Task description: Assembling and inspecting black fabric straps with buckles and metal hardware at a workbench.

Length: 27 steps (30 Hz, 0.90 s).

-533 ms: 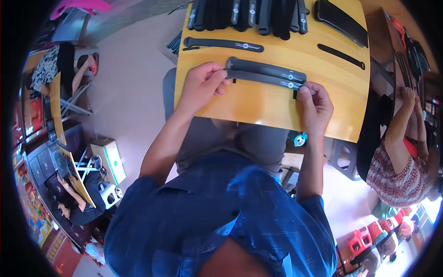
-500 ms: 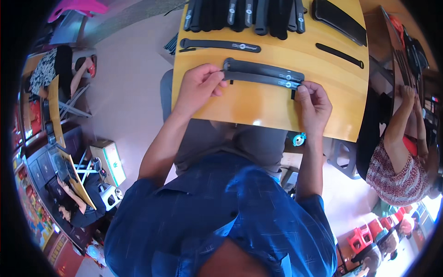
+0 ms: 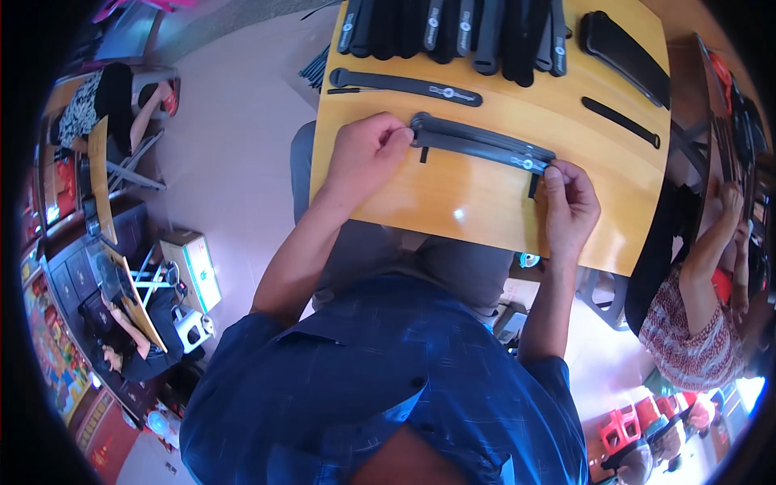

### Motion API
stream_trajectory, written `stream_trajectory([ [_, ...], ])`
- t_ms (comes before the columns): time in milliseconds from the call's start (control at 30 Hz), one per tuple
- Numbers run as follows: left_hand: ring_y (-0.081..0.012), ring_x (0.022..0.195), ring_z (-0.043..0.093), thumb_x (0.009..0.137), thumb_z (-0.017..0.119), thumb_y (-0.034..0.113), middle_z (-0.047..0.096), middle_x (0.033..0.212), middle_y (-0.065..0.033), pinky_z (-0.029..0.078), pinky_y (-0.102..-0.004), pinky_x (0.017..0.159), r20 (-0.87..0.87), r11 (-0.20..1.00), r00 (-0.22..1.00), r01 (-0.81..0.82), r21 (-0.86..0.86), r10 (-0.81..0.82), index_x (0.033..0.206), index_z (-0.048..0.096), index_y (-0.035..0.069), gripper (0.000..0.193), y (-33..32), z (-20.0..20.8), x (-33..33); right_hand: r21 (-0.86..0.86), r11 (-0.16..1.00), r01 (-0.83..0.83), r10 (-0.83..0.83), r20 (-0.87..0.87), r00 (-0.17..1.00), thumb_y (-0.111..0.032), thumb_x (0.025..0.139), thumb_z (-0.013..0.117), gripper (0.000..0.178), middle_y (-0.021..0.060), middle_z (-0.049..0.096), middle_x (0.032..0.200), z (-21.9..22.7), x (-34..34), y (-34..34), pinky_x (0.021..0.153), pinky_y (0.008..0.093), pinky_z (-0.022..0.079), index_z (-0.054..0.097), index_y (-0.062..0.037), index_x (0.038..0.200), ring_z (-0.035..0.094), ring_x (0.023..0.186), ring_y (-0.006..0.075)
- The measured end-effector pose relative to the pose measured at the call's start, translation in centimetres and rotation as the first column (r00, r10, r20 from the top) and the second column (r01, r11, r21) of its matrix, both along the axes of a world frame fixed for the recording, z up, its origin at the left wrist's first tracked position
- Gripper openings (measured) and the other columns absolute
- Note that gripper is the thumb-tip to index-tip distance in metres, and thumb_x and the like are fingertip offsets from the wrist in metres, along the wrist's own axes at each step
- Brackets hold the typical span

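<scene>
A flat dark grey strap with white print near its right end stretches between my two hands over the yellow table. My left hand pinches its left end, fingers closed. At the printed right end, my right hand grips it between thumb and fingers. Just behind lies another dark grey strap with a rounded left end, partly covered by the held one. Small black tabs show below both ends of the held strap. Farther back lies a single printed strap with a thin black strip beside it.
Several dark straps lie side by side along the table's far edge. A black case and a narrow black strap are at the right. Another person's arm is beyond the right edge; a carton stands on the left floor.
The whole view has shifted, so the table appears farther right and slightly lower. The held strap now covers more of the strap behind, hiding its print. Both hands keep their grip.
</scene>
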<state>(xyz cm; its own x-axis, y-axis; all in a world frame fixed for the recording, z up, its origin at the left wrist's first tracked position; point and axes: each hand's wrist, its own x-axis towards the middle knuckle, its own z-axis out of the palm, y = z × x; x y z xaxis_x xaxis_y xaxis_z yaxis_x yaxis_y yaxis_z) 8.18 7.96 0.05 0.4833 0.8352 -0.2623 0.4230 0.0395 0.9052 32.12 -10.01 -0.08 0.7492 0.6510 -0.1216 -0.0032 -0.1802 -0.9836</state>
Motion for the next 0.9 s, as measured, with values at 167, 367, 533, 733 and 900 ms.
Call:
stream_trajectory([
  [167, -0.0209, 0.060, 0.062, 0.095, 0.069, 0.017, 0.065, 0.070, -0.0129, 0.048, -0.0343, 0.059, -0.116, 0.995, 0.992, 0.060, 0.079, -0.051, 0.088, 0.068, 0.000, 0.018, 0.6, 0.6, 0.3, -0.017, 1.000, -0.009, 0.009, -0.008, 1.000, -0.006, 0.099, 0.071, 0.013, -0.0010, 0.065, 0.084, -0.4, 0.3, 0.0, 0.063, 0.0193, 0.043, 0.071, 0.0031, 0.108, 0.054, 0.071, 0.0045],
  [367, -0.0093, 0.057, 0.055, 0.097, 0.069, 0.014, 0.061, 0.066, -0.0041, 0.044, -0.0280, 0.055, -0.197, 0.970, 0.976, 0.133, 0.202, -0.093, 0.090, 0.067, 0.000, 0.016, 0.6, 1.1, 0.6, -0.086, 0.996, 0.018, -0.019, -0.012, 1.000, -0.008, 0.099, 0.072, 0.015, -0.0013, 0.066, 0.084, 0.2, 0.4, 0.6, 0.066, 0.0188, 0.044, 0.072, 0.0028, 0.109, 0.055, 0.073, 0.0046],
  [533, -0.0160, 0.054, 0.056, 0.095, 0.071, 0.014, 0.060, 0.064, -0.0092, 0.044, -0.0305, 0.055, -0.248, 0.950, 0.965, 0.155, 0.272, -0.086, 0.087, 0.067, 0.001, 0.015, 0.4, 1.4, 0.8, -0.146, 0.989, 0.028, -0.026, 0.010, 1.000, -0.008, 0.098, 0.073, 0.013, -0.0015, 0.066, 0.084, 0.0, 0.6, 0.5, 0.063, 0.0187, 0.043, 0.073, 0.0024, 0.107, 0.054, 0.071, 0.0043],
  [733, -0.0218, 0.051, 0.059, 0.093, 0.072, 0.015, 0.060, 0.060, -0.0118, 0.044, -0.0335, 0.052, -0.250, 0.924, 0.965, 0.165, 0.346, -0.078, 0.082, 0.065, 0.002, 0.018, 0.7, 1.4, 1.2, -0.152, 0.988, 0.020, -0.012, 0.052, 0.999, -0.007, 0.098, 0.073, 0.012, -0.0017, 0.067, 0.084, -0.2, 0.7, 0.6, 0.066, 0.0180, 0.045, 0.073, 0.0024, 0.106, 0.057, 0.074, 0.0029],
  [900, -0.0300, 0.057, 0.062, 0.092, 0.070, 0.017, 0.063, 0.064, -0.0143, 0.049, -0.0395, 0.057, -0.302, 0.939, 0.951, 0.167, 0.300, -0.072, 0.078, 0.064, 0.003, 0.020, 0.7, 2.1, 1.6, -0.153, 0.988, 0.016, -0.007, 0.059, 0.998, -0.006, 0.098, 0.073, 0.011, -0.0011, 0.068, 0.085, -0.5, 0.8, 0.6, 0.066, 0.0183, 0.047, 0.073, 0.0023, 0.105, 0.058, 0.073, 0.0031],
])
